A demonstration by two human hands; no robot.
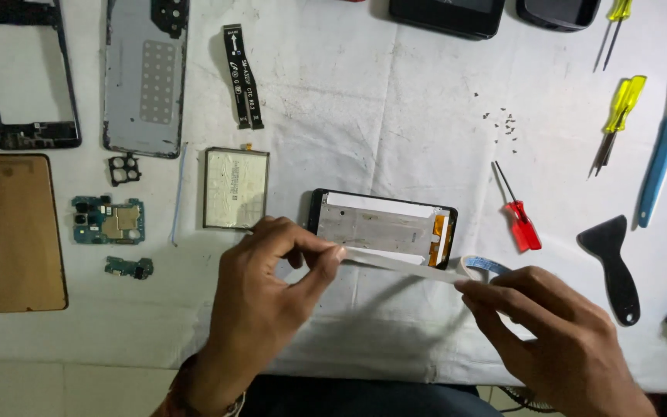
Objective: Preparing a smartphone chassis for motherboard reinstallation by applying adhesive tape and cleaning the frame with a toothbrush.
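Note:
My left hand pinches one end of a white adhesive tape strip, stretched out from a small tape roll that my right hand holds. The strip runs just in front of a phone screen assembly lying face down on the white cloth, with a black frame, a metal back and an orange flex patch at its right end. Both hands hover over the near edge of the table.
On the left lie a phone frame, a grey mid plate, a brown back cover, a battery, a flex cable and circuit boards. On the right are a red screwdriver, yellow screwdrivers, a toothbrush, a black pry tool and loose screws.

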